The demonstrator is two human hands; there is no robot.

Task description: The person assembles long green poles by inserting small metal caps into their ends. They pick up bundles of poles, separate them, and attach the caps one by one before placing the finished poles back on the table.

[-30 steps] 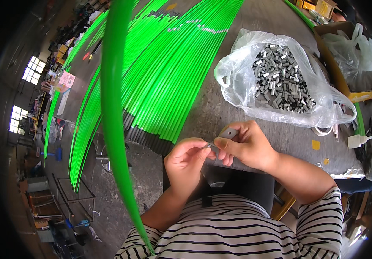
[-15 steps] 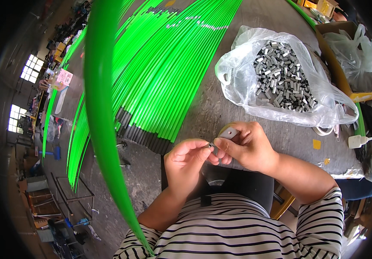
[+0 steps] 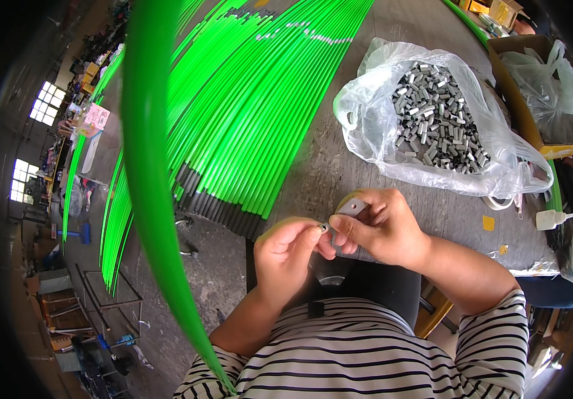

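Just over the table's near edge, my two hands meet. My left hand [image 3: 285, 251] pinches a small metal sleeve [image 3: 324, 228] between thumb and fingertips, its open end facing my right hand. Closed beside it, my right hand [image 3: 389, 227] grips a flat grey metal plate [image 3: 351, 207] with a small round hole, which looks like a blade. The plate's lower part is hidden behind my fingers. A long green rod [image 3: 150, 159], large and close to view, curves from the top edge down past my left forearm.
Many green rods [image 3: 260, 120] with dark ends lie across the table [image 3: 313, 179] at the left. Right of them, a clear plastic bag [image 3: 366, 136] holds many short metal sleeves [image 3: 436, 120]. A cardboard box [image 3: 552, 147] with plastic bags stands at the far right, near a white nozzle bottle [image 3: 549, 219].
The small sleeve has turned slightly in my left fingertips, so its end shows more. My right hand and the plate have hardly moved. The near green rod has shifted a little left.
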